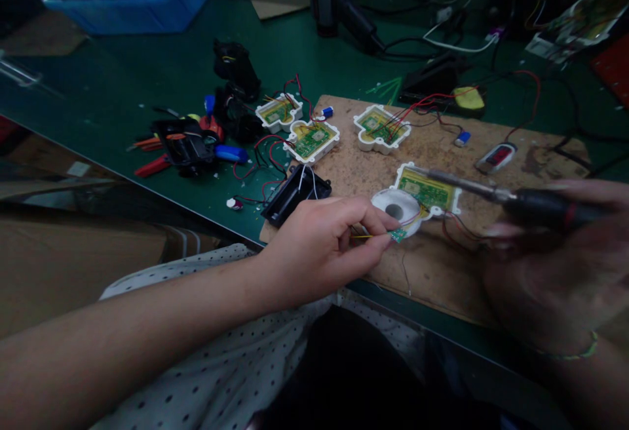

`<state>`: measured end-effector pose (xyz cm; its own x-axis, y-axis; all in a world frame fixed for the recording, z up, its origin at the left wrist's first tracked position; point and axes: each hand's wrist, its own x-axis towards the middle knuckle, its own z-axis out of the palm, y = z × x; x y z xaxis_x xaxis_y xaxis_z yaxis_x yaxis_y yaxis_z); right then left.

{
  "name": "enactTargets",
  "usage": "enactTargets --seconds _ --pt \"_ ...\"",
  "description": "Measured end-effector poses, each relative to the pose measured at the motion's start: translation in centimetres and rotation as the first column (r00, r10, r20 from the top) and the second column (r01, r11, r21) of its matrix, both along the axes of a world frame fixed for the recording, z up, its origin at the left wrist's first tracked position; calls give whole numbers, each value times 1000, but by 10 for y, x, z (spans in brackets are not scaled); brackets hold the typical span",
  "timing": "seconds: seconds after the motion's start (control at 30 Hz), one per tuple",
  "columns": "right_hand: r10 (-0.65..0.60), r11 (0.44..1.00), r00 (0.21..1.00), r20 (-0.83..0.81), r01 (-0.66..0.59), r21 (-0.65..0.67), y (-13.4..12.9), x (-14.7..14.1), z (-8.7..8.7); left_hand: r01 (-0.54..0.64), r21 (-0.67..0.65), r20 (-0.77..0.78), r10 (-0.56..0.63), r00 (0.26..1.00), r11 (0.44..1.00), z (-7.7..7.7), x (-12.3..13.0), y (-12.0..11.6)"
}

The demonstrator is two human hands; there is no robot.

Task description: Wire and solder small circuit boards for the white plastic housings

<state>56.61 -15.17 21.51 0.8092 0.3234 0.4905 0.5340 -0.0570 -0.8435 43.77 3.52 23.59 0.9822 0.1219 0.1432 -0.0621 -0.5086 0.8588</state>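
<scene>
Between thumb and index finger, my left hand (329,240) pinches a small green circuit board (398,234) with a yellow wire at it. Just behind the board lies a white solder spool (381,202), partly covered by my fingers. My right hand (555,273), blurred, grips the black handle of a soldering iron (511,199). The iron's metal shaft points left, over a white housing with a green board (427,189). To the left of the spool, an open black battery case (295,194) with two white wires rests partly on the wooden board (452,279).
Several white housings with circuit boards (381,127) and red and black wires lie behind. A small display meter (496,156) is at the right. Pliers (152,165) and black casings (236,69) sit left. A blue bin (132,14) and a dark hand tool (339,7) stand at the back.
</scene>
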Motion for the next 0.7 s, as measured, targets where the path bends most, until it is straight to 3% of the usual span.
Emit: enactTargets --seconds 0.1,0.3,0.43,0.7 --pt "-16 1000 999 44 16 -2 5 -2 4 1 1 3 -1 1000 1000 0 0 0" --pt "230 952 973 -16 -229 -202 5 -4 2 1 5 -5 -1 1000 1000 2 1 1" --pt "204 937 979 -26 -203 -284 4 -7 2 14 9 21 -14 1000 1000 2 -1 0" --pt "193 945 980 -48 -199 -261 6 -7 3 15 -30 4 -15 1000 999 0 -4 -1"
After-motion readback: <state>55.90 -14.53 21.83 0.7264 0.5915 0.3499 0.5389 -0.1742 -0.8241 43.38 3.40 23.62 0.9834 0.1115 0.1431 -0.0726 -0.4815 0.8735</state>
